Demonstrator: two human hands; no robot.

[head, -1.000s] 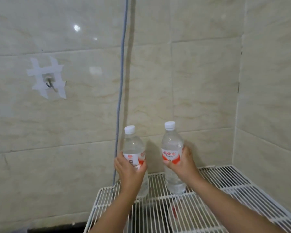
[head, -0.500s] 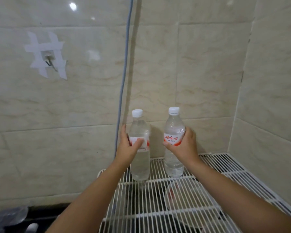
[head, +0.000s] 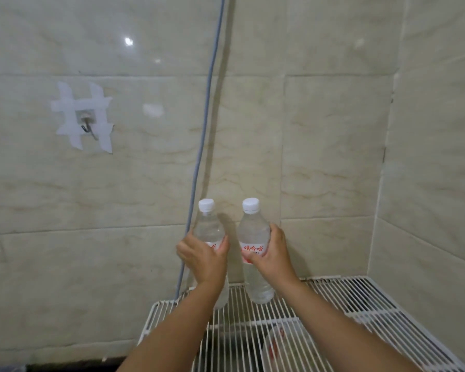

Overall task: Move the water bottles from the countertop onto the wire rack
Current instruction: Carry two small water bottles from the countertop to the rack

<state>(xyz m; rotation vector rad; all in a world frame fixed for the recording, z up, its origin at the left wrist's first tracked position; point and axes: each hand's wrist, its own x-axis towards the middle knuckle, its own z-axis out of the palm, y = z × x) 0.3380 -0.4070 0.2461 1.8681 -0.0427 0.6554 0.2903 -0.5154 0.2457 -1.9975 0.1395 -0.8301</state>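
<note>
Clear plastic white-capped left bottle [head: 209,232] gripped by left hand [head: 203,260], right bottle [head: 253,237] by right hand [head: 270,257]; both upright at far edge of white wire rack [head: 360,304]. Placing step; next, release.

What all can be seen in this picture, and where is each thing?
Clear plastic water bottles with white caps and red-lettered labels: 2, upright side by side at the back of the rack; left bottle, right bottle.
White wire rack: 1, bottom right, in the corner of the walls.
Round clear container: 1, transparent with a red mark, under the rack wires.
Grey cable: 1, running down the wall behind the left bottle.
Metal hook: 1, silver, fixed on the left wall with white tape strips.
Beige wall tiles: many, behind and to the right.
Left hand: 1, holds the left bottle.
Right hand: 1, holds the right bottle.
</note>
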